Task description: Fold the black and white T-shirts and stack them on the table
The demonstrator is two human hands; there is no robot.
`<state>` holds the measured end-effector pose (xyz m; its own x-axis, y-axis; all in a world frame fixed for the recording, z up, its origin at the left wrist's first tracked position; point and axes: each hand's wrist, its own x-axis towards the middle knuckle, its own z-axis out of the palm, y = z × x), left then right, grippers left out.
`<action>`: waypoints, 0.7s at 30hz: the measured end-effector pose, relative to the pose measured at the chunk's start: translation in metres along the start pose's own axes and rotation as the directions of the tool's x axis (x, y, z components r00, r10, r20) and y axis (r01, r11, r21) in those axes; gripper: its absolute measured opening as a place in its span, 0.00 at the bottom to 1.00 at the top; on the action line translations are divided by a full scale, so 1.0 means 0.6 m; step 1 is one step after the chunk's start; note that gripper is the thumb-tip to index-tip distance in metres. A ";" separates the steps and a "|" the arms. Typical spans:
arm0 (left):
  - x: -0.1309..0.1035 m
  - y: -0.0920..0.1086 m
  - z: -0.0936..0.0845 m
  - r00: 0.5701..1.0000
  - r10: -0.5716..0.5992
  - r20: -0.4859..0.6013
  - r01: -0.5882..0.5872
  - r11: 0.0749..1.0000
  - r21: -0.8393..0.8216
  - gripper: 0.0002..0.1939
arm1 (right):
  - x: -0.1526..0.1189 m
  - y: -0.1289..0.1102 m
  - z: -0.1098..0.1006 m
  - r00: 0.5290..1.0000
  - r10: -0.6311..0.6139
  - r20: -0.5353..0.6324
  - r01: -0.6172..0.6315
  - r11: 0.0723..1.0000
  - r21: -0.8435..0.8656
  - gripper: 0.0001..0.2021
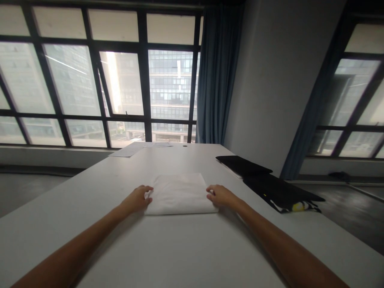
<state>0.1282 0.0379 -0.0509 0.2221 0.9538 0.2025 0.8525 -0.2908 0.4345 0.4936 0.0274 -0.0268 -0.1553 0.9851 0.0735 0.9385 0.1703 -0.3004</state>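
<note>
A folded white cloth [180, 194], perhaps a garment, lies flat as a neat rectangle on the white table. At its left edge, my left hand [138, 199] has thumb and fingers closed on the fabric. Opposite it, my right hand [220, 196] pinches the right edge in the same way. Both forearms reach in from the bottom corners. The cloth's near edge is straight, with a thin shadow beneath it.
Folded black cloths [279, 188] lie along the table's right edge, the nearer one showing a yellow and white pattern. Sheets of paper [127, 150] rest at the far left of the table [168, 252]. Beyond stand windows and a blue curtain [214, 80].
</note>
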 end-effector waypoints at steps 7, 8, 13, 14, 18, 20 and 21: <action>0.049 0.121 0.060 0.955 0.293 0.043 -0.291 0.897 0.333 0.27 | 0.042 -0.123 0.051 0.964 -0.262 -0.037 0.252 0.952 -0.176 0.31; 0.060 0.124 0.073 0.962 0.266 0.064 -0.272 0.902 0.335 0.28 | 0.050 -0.130 0.063 0.969 -0.245 0.014 0.244 0.956 -0.161 0.33; 0.086 0.075 0.103 0.977 0.148 0.151 -0.186 0.940 0.286 0.33 | 0.070 -0.101 0.099 0.984 -0.129 0.125 0.143 0.983 -0.113 0.37; 0.089 0.061 0.102 0.981 0.127 0.149 -0.165 0.944 0.287 0.35 | 0.071 -0.091 0.099 0.988 -0.098 0.119 0.112 0.987 -0.119 0.38; 0.097 0.026 0.093 0.989 0.015 0.149 -0.059 0.954 0.295 0.38 | 0.073 -0.068 0.091 0.993 0.011 0.120 0.004 0.992 -0.122 0.38; 0.099 0.018 0.090 0.985 0.004 0.174 -0.053 0.959 0.279 0.39 | 0.072 -0.065 0.090 0.992 0.020 0.124 -0.007 0.994 -0.111 0.38; 0.099 0.014 0.090 0.984 0.007 0.181 -0.057 0.961 0.272 0.40 | 0.071 -0.065 0.090 0.993 0.022 0.117 -0.009 0.994 -0.107 0.38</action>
<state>0.1740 0.0961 -0.0826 0.3098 0.9498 0.0435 0.9351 -0.3126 0.1669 0.4335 0.0641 -0.0635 -0.1698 0.9845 -0.0447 0.9674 0.1579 -0.1979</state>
